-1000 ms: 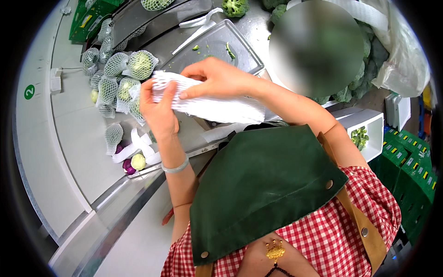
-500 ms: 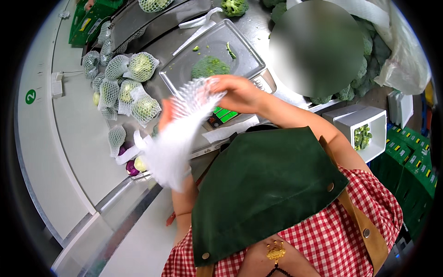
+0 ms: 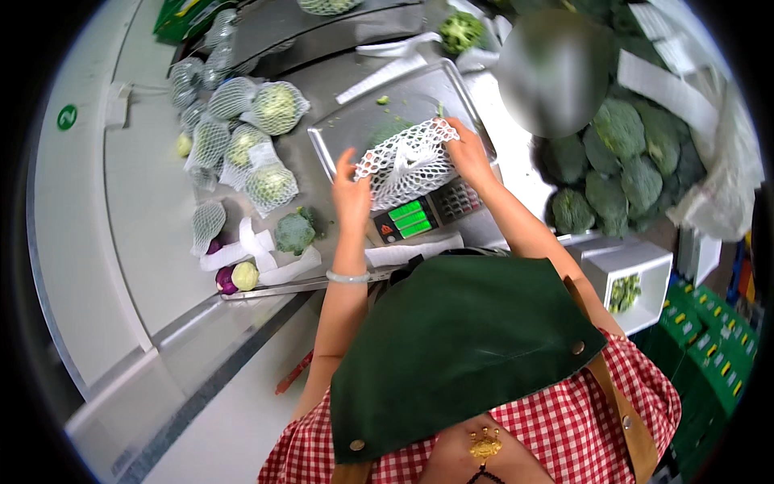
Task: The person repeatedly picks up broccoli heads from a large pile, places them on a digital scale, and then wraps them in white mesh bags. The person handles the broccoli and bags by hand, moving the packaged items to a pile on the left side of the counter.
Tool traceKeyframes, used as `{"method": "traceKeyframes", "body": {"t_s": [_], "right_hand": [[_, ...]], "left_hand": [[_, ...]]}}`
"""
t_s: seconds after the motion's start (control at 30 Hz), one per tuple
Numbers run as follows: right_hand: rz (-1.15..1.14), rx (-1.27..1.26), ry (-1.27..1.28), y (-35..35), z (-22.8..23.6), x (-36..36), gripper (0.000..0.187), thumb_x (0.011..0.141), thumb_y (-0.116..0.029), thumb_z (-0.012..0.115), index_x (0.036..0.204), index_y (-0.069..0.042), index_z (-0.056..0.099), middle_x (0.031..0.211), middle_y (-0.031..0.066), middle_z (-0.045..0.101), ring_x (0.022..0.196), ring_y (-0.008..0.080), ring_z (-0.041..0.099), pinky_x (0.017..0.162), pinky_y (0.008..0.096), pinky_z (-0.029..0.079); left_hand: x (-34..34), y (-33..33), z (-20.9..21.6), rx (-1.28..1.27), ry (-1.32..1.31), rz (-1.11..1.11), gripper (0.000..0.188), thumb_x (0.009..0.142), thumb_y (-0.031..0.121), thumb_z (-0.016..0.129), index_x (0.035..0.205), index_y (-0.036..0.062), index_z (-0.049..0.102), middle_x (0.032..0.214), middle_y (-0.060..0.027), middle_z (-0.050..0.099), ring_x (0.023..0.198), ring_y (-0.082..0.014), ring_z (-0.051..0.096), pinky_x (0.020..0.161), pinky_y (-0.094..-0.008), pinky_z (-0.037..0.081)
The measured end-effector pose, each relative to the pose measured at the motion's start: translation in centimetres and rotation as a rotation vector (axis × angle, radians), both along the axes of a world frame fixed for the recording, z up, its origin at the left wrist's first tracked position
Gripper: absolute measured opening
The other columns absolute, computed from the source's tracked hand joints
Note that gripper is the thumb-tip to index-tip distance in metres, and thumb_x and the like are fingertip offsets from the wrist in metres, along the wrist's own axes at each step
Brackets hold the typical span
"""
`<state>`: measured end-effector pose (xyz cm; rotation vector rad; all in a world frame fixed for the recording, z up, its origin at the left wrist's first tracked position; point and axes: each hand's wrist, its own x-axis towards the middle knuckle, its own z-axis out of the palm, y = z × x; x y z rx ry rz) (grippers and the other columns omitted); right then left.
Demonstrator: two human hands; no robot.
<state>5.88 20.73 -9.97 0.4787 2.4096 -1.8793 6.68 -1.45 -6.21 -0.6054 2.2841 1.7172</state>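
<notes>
A white foam net sleeve (image 3: 407,165) is spread between my two hands above the steel weighing scale (image 3: 421,90). My left hand (image 3: 352,192) grips the sleeve's left end, thumb and fingers at its edge. At its upper right edge, my right hand (image 3: 470,153) holds it between thumb and fingers. Behind the netting, a broccoli head (image 3: 389,129) lies on the scale's pan, mostly covered from view. Small green scraps (image 3: 382,100) are scattered on the pan. The scale's green display (image 3: 409,218) glows just below the sleeve.
Net-wrapped vegetables (image 3: 274,109) cluster at the left. A loose broccoli head (image 3: 295,232) sits near the table's front edge, beside white strips and a cut red cabbage (image 3: 226,279). Piled broccoli (image 3: 621,129) fills the right. A white box (image 3: 645,262) holds florets; green crates (image 3: 709,347) stand below it.
The foam sleeve, a blur at my left earlier, has moved right and is now spread over the scale. My left hand has come forward; my right hand has shifted right.
</notes>
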Motion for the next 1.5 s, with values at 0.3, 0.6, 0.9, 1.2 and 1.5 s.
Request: {"method": "traceKeyframes", "body": {"t_s": [0.3, 0.6, 0.9, 1.2, 1.5], "right_hand": [[0.518, 0.227, 0.426, -7.7, 14.5, 0.9, 0.028, 0.090, -0.024, 0.059, 0.104, -0.003, 0.069, 0.090, 0.0170, 0.067, 0.076, 0.0373, 0.065, 0.067, 0.0411, 0.052], [0.364, -0.854, -0.579, -9.5, 11.1, -2.2, 0.024, 0.087, -0.024, 0.067, 0.078, -0.002, 0.065, 0.065, 0.0018, 0.062, 0.055, 0.0096, 0.059, 0.049, 0.0245, 0.045], [0.252, 0.043, 0.090, -2.9, 5.2, -2.2, 0.020, 0.083, -0.015, 0.066, 0.099, -0.003, 0.069, 0.089, 0.0110, 0.069, 0.081, 0.0196, 0.065, 0.074, 0.0338, 0.051], [0.429, 0.920, 0.360, 10.7, -1.7, -13.7, 0.049, 0.073, 0.013, 0.052, 0.116, -0.007, 0.061, 0.123, 0.0088, 0.059, 0.118, 0.0297, 0.052, 0.093, 0.0397, 0.048], [0.050, 1.072, 0.345, 9.4, 4.2, -14.1, 0.021, 0.092, -0.013, 0.059, 0.111, -0.005, 0.060, 0.103, 0.0200, 0.062, 0.097, 0.0390, 0.058, 0.081, 0.0444, 0.047]], "left_hand": [[1.3, -5.5, 2.6, 1.397, -0.217, 0.170, 0.068, 0.097, 0.058, 0.040, 0.133, 0.0000, 0.049, 0.130, -0.0177, 0.058, 0.114, -0.0292, 0.060, 0.103, -0.0436, 0.048], [6.7, -6.2, 3.8, 1.181, -0.197, 0.411, 0.053, 0.098, 0.040, 0.033, 0.128, 0.0024, 0.056, 0.129, -0.0144, 0.059, 0.116, -0.0272, 0.058, 0.101, -0.0416, 0.046], [1.5, -29.3, -3.0, 0.868, 0.586, 0.904, 0.053, 0.096, 0.039, 0.041, 0.125, -0.0024, 0.054, 0.131, -0.0171, 0.057, 0.116, -0.0329, 0.057, 0.104, -0.0464, 0.044], [1.1, -46.3, -12.5, -0.614, 0.423, 0.382, 0.033, 0.087, 0.009, 0.063, 0.117, -0.0043, 0.058, 0.116, -0.0150, 0.065, 0.104, -0.0290, 0.061, 0.088, -0.0377, 0.052], [6.0, -21.1, -8.6, -0.976, 0.080, -0.150, 0.073, 0.063, 0.025, 0.085, 0.124, -0.0003, 0.053, 0.116, -0.0169, 0.058, 0.108, -0.0300, 0.056, 0.095, -0.0396, 0.045]]}}
